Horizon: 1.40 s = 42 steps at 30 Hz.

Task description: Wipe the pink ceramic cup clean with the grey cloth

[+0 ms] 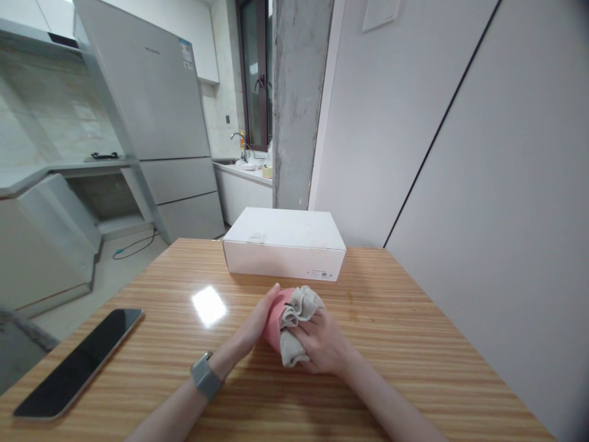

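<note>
A pink, rounded vessel [273,320], perhaps a bowl or cup, is tilted just above or on the wooden table [396,368]; I cannot tell whether it touches. My left hand [258,319] grips its left side, thumb along the upper edge. Bunched in my right hand [324,344] is a light grey cloth [297,325], pressed against the vessel's right side and opening. The cloth and fingers hide most of the vessel's inside. A grey-banded watch [207,376] sits on my left wrist.
Behind my hands lies a closed white box [283,261]. A black phone-like slab [80,365] rests by the table's left edge. A pale wall panel [460,184] borders the right side. Farther back stand a fridge [151,92], a sink tap [242,142] and a concrete pillar [301,104].
</note>
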Each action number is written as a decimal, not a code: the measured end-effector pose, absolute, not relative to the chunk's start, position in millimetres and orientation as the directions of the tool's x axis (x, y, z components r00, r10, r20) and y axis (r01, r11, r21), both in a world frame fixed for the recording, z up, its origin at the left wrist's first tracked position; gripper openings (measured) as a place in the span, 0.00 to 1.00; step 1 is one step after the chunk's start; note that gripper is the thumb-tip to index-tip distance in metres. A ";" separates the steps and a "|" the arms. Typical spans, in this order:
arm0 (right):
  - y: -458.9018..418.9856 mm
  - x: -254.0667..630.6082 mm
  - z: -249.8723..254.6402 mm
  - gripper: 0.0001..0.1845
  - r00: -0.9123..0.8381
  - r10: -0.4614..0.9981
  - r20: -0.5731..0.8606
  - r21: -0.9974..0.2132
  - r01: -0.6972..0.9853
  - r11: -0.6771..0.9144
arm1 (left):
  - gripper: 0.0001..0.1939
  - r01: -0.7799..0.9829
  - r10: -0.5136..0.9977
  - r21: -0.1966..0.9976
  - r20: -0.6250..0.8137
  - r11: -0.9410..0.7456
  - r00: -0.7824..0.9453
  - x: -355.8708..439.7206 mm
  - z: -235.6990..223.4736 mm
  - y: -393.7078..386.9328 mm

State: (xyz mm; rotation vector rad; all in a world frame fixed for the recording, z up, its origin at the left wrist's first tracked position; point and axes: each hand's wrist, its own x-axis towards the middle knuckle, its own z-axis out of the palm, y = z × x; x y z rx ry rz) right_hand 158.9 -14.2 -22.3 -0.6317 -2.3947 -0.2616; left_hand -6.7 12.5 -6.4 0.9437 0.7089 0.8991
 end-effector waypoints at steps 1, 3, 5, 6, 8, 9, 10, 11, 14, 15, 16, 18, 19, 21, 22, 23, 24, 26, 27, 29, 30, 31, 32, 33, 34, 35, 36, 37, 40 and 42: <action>-14.7 157.4 -23.2 0.24 -0.686 0.365 0.629 0.043 0.500 0.865 | 0.26 -0.298 0.886 0.913 -0.126 0.280 0.447 -8.5 -7.3 14.8; -14.7 156.0 -23.2 0.24 -0.688 0.362 0.629 0.055 0.504 0.862 | 0.23 -0.275 0.900 0.927 -0.123 0.255 0.418 -10.8 -11.7 18.8; -14.0 156.9 -21.3 0.23 -0.696 0.365 0.618 0.066 0.509 0.858 | 0.22 -0.248 0.919 0.946 -0.101 0.207 0.380 -11.6 -17.8 22.1; -13.5 158.0 -20.1 0.23 -0.702 0.362 0.614 0.075 0.508 0.858 | 0.22 -0.234 0.928 0.956 -0.082 0.176 0.364 -11.7 -20.9 23.4; -12.6 160.8 -17.9 0.22 -0.708 0.361 0.607 0.086 0.509 0.856 | 0.22 -0.213 0.940 0.970 -0.037 0.116 0.340 -11.7 -25.3 24.0; -12.3 162.1 -17.1 0.22 -0.707 0.368 0.604 0.082 0.514 0.854 | 0.22 -0.208 0.943 0.974 -0.018 0.092 0.334 -11.6 -26.1 23.0; -12.1 163.2 -16.5 0.23 -0.699 0.382 0.604 0.068 0.523 0.850 | 0.22 -0.211 0.944 0.974 -0.003 0.077 0.330 -11.3 -26.0 21.0; -11.8 164.2 -16.0 0.23 -0.684 0.405 0.607 0.043 0.537 0.842 | 0.23 -0.227 0.942 0.971 0.006 0.074 0.335 -10.7 -24.8 17.9; -10.5 166.5 -14.5 0.22 -0.593 0.498 0.633 -0.083 0.588 0.805 | 0.25 -0.357 0.906 0.923 0.023 0.142 0.422 -5.8 -17.2 4.9; -9.9 167.4 -13.9 0.21 -0.552 0.530 0.644 -0.130 0.603 0.787 | 0.25 -0.416 0.886 0.892 0.042 0.175 0.462 -3.1 -14.5 0.6; -9.2 168.6 -13.2 0.21 -0.515 0.554 0.654 -0.169 0.615 0.770 | 0.26 -0.473 0.866 0.858 0.070 0.201 0.496 -0.3 -12.4 -2.8; -8.0 171.6 -12.2 0.20 -0.476 0.573 0.667 -0.201 0.626 0.754 | 0.26 -0.548 0.844 0.809 0.131 0.213 0.520 4.5 -10.8 -5.9; -7.7 173.1 -11.9 0.20 -0.479 0.567 0.670 -0.193 0.625 0.756 | 0.26 -0.559 0.845 0.801 0.136 0.213 0.517 5.9 -11.3 -5.3; -7.7 175.2 -12.2 0.22 -0.527 0.521 0.671 -0.134 0.605 0.785 | 0.25 -0.530 0.860 0.815 0.079 0.235 0.504 6.0 -14.2 -0.5; -8.2 175.4 -12.8 0.22 -0.563 0.486 0.668 -0.089 0.588 0.804 | 0.24 -0.506 0.869 0.825 0.037 0.252 0.493 4.7 -15.9 3.0; -9.0 174.8 -13.7 0.23 -0.600 0.451 0.661 -0.042 0.570 0.821 | 0.24 -0.479 0.876 0.835 -0.005 0.269 0.483 2.7 -17.3 6.8; -9.9 173.4 -14.9 0.23 -0.635 0.416 0.651 0.004 0.550 0.835 | 0.24 -0.449 0.883 0.850 -0.039 0.276 0.469 0.2 -18.3 10.4; -11.9 168.8 -17.9 0.23 -0.690 0.348 0.635 0.078 0.506 0.859 | 0.24 -0.367 0.900 0.899 -0.064 0.239 0.431 -5.3 -18.6 16.0; -12.7 166.2 -19.6 0.22 -0.704 0.325 0.631 0.096 0.487 0.868 | 0.23 -0.317 0.910 0.925 -0.066 0.209 0.409 -7.9 -18.2 17.9; -13.6 161.9 -22.5 0.21 -0.711 0.310 0.632 0.098 0.470 0.877 | 0.19 -0.237 0.927 0.960 -0.054 0.151 0.371 -12.0 -16.8 19.6; -13.6 160.8 -23.5 0.21 -0.708 0.316 0.631 0.090 0.472 0.877 | 0.18 -0.221 0.932 0.966 -0.043 0.131 0.361 -13.2 -16.1 19.6; -13.4 160.5 -24.1 0.21 -0.703 0.326 0.632 0.082 0.479 0.874 | 0.18 -0.215 0.934 0.969 -0.036 0.120 0.357 -14.0 -15.4 19.2; -12.9 161.1 -24.2 0.21 -0.697 0.335 0.634 0.076 0.487 0.870 | 0.18 -0.215 0.935 0.970 -0.029 0.111 0.352 -14.2 -14.8 18.3; -12.3 162.3 -23.9 0.21 -0.691 0.340 0.638 0.073 0.494 0.867 | 0.19 -0.214 0.937 0.972 -0.017 0.097 0.349 -13.9 -14.3 16.9; -11.6 164.1 -23.3 0.21 -0.684 0.344 0.644 0.067 0.498 0.865 | 0.19 -0.213 0.939 0.974 -0.001 0.080 0.345 -13.1 -13.7 15.0; -10.9 166.2 -22.5 0.21 -0.670 0.355 0.651 0.054 0.508 0.860 | 0.20 -0.217 0.939 0.974 0.012 0.066 0.344 -12.1 -13.2 12.7; -10.0 168.4 -21.7 0.21 -0.651 0.376 0.659 0.031 0.523 0.852 | 0.20 -0.230 0.936 0.971 0.017 0.069 0.352 -10.7 -12.8 9.8; -9.2 170.6 -21.0 0.21 -0.627 0.405 0.666 -0.001 0.542 0.840 | 0.21 -0.254 0.927 0.963 0.012 0.091 0.375 -9.0 -12.6 6.7; -6.5 176.6 -20.5 0.21 -0.533 0.505 0.679 -0.130 0.590 0.797 | 0.25 -0.389 0.880 0.899 0.007 0.202 0.475 -2.7 -13.5 -2.2; -5.3 180.2 -21.9 0.21 -0.489 0.542 0.683 -0.180 0.607 0.774 | 0.26 -0.481 0.849 0.842 0.051 0.247 0.526 1.9 -15.7 -5.3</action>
